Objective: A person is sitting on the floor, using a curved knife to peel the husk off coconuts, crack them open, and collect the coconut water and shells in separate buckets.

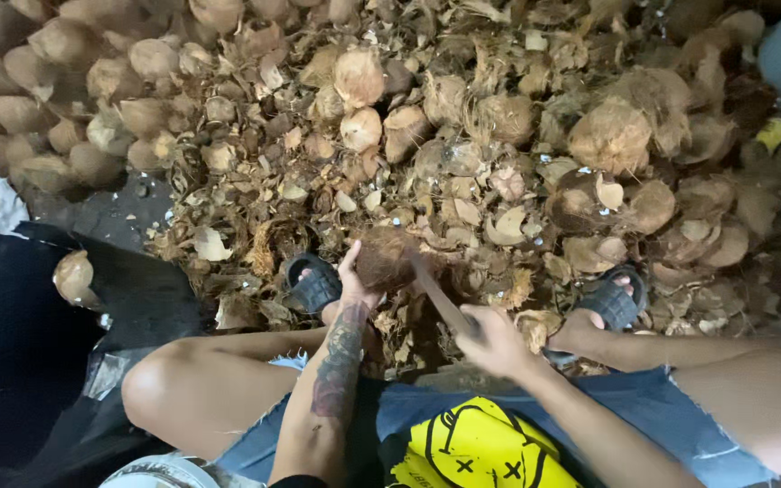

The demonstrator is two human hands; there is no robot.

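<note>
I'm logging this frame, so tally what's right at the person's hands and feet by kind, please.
Coconut held in the left hand: 1
Blade tool in the right hand: 1
Dark sandals: 2
Total: 4
The loose coconuts and husk scraps piled behind are too many to count.

Two bare hands are in view, the left hand [352, 282] and the right hand [495, 342], with one brown, hairy, round coconut [385, 258] and one long, dull metal blade [440, 296] between them. Two feet show, each in one dark rubber slide sandal, the left sandal [314, 285] and the right sandal [616, 301]. One pale husked coconut [74, 276] lies alone on one black plastic sheet [20, 343]; the heaped whole coconuts [92, 81] and the loose brown husk scraps [463, 203] are too many and too overlapped to count.
</note>
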